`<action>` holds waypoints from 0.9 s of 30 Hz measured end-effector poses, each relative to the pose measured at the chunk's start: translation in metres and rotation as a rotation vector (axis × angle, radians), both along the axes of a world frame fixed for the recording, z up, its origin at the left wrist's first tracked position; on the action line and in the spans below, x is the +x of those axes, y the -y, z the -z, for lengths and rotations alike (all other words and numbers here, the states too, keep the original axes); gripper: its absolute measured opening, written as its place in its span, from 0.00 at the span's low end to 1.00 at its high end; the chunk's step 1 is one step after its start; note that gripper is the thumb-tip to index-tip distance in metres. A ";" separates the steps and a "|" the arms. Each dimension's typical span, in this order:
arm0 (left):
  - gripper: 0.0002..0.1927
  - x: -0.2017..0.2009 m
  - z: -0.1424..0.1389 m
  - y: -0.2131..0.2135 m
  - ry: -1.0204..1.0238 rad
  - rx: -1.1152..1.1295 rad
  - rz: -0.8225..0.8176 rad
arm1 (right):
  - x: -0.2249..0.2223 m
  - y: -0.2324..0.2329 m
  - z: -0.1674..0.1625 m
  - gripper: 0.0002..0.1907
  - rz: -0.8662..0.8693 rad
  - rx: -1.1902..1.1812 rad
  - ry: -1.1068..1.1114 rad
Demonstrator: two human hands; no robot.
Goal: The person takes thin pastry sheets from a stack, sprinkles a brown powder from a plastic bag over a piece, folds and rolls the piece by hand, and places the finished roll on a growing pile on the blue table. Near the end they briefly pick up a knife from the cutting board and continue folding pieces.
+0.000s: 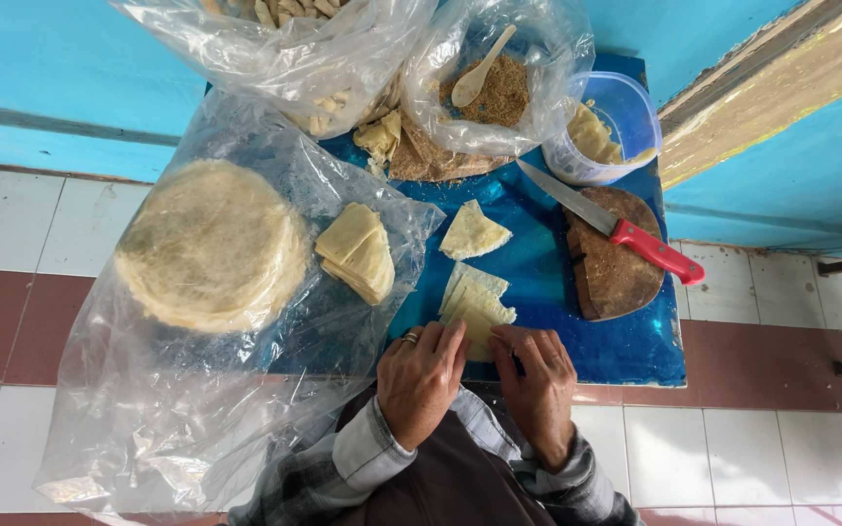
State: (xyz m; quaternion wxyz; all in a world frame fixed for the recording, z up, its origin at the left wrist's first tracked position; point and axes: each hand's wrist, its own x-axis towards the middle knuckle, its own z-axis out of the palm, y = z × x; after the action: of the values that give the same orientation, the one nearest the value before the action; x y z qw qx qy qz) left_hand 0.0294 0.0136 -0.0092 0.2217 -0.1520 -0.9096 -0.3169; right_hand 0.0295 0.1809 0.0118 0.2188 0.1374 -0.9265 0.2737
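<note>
Pale dough, thin and cut to a wedge: your left hand (421, 375) and right hand (541, 380) both rest on the near end of the folded wrapper piece (477, 307), fingers curled and pinching its lower edge, fingertips touching the dough. A ring shows on the left hand. The piece lies on the blue plastic-covered board (548, 263), near its 6 o'clock edge.

At 12 o'clock from the piece, a second loose wedge (473, 232) lies apart from it. At 9 o'clock, a stack of cut wedges (358, 251) sits on a clear plastic sheet (148, 409), and further out at 9 o'clock a round stack of whole wrappers (211, 244).

At 2 o'clock: a red-handled knife (626, 234) laid across a brown wooden block (621, 278) (blade pointing toward 11 o'clock). Beyond it, a clear tub (635, 117) with pale contents.

At 12 o'clock, far edge: a bag of brown crumb filling (504, 93) with a pale spoon (479, 73) resting in it; just left of it, another clear bag (285, 49) holding folded pieces.
</note>
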 end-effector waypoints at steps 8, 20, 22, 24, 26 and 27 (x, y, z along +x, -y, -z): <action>0.10 -0.003 0.002 0.005 0.000 0.019 0.030 | -0.008 0.001 -0.010 0.10 0.032 0.128 -0.029; 0.11 -0.003 0.005 0.011 0.031 0.075 0.104 | -0.023 -0.001 -0.014 0.08 -0.001 0.201 0.022; 0.11 -0.004 0.007 0.011 0.041 0.065 0.110 | -0.023 -0.004 -0.015 0.07 0.015 0.215 0.040; 0.12 -0.004 0.008 0.011 0.033 0.072 0.118 | -0.030 -0.006 -0.020 0.07 0.001 0.246 0.070; 0.13 -0.005 0.009 0.012 0.035 0.069 0.121 | -0.041 -0.007 -0.029 0.08 -0.033 0.256 0.041; 0.13 -0.005 0.008 0.012 0.044 0.063 0.125 | -0.050 -0.009 -0.036 0.08 -0.054 0.250 0.000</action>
State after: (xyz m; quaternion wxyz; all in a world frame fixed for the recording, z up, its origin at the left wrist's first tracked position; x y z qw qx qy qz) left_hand 0.0247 0.0013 -0.0177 0.1862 -0.1944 -0.8926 -0.3617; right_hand -0.0203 0.1904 0.0482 0.1924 0.1885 -0.9493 0.1620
